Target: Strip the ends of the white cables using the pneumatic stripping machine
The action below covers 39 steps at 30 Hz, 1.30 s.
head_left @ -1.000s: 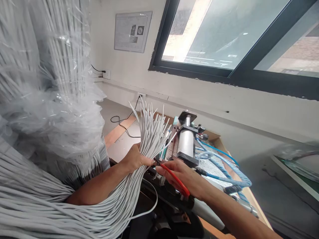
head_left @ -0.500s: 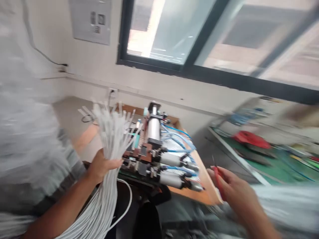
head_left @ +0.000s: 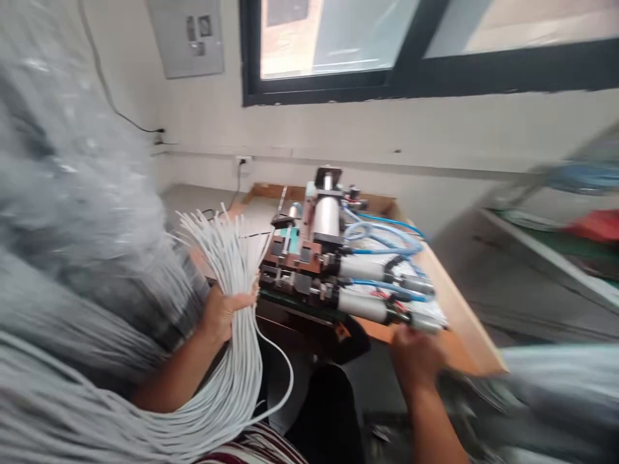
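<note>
My left hand (head_left: 223,312) is wrapped round a thick bundle of white cables (head_left: 236,264), thumb across the front. The cut ends fan out above the fist, and the long tails sweep down over my lap to the left. My right hand (head_left: 416,354) is at the front edge of the wooden bench, just below the end of a pneumatic cylinder (head_left: 420,322). Its fingers are blurred and partly hidden, so I cannot see whether they hold anything or touch the cylinder. Between the hands stands a machine (head_left: 309,258) with metal cylinders and blue air hoses (head_left: 387,245).
The machine rests on a wooden-edged bench (head_left: 464,322) against the wall. Clear plastic wrapping (head_left: 72,161) rises at the left. A green-topped table (head_left: 546,248) with a red item (head_left: 597,225) stands at the right. A window (head_left: 329,38) is above.
The view has swung right. My right hand has moved leftward to below the cylinder end; the red-handled tool it held is out of sight. My left hand still grips the cables.
</note>
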Tool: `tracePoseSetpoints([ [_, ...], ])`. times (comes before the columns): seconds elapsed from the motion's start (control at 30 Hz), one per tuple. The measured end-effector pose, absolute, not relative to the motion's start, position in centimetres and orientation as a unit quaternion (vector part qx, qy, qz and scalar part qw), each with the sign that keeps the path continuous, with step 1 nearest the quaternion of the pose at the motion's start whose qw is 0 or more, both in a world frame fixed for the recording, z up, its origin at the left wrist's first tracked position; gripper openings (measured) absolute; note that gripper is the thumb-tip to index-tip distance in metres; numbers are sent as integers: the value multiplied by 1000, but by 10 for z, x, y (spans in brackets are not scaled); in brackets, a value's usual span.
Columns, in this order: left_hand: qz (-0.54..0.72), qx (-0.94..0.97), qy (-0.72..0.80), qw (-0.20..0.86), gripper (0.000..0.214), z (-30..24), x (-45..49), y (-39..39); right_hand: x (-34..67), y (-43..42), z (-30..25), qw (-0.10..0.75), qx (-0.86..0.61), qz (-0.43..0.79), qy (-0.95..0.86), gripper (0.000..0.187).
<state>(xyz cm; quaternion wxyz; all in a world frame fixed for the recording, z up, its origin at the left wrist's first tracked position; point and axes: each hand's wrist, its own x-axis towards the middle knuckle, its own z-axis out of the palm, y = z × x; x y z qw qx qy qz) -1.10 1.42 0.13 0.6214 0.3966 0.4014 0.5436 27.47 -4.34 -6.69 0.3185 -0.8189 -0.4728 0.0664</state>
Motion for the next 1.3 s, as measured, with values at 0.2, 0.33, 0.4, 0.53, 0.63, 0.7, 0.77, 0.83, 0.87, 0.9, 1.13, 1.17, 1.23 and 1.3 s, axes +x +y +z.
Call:
tracePoseSetpoints([
  [0.2,542,401,425,604,16,-4,-6,12,150,-75,-78,500,-595,298,-555,29],
  [0.33,540,410,428,597,15,-4,-5,13,108,-51,-58,504,-473,385,-611,20],
  [0.4,548,406,430,591,19,-5,-8,16,109,-41,-55,505,-465,417,-596,16],
  [0.53,545,403,434,593,14,-3,-15,25,116,-34,-60,559,-469,478,-489,13],
  [0.63,540,424,434,583,6,2,-17,30,114,-27,-61,592,-474,532,-376,15],
  [0.7,537,427,437,581,5,4,-17,33,111,-17,-59,615,-460,562,-308,18],
  [0.77,536,421,439,585,6,3,-17,36,108,-7,-56,638,-443,580,-246,20],
  [0.83,538,416,442,585,9,-1,-17,38,107,1,-53,651,-431,594,-192,23],
  [0.87,539,415,443,584,11,-3,-17,39,106,4,-52,654,-428,601,-170,24],
  [0.9,540,413,444,583,12,-5,-17,40,106,6,-51,654,-425,607,-151,26],
  [1.13,535,403,446,594,14,-7,-13,40,110,7,-43,633,-399,658,-86,28],
  [1.17,533,406,447,593,13,-6,-13,40,110,6,-41,629,-392,666,-78,28],
  [1.23,530,410,448,591,11,-4,-12,39,110,6,-38,623,-378,681,-65,27],
  [1.3,528,414,450,589,9,-3,-12,38,109,6,-36,619,-365,693,-59,27],
])
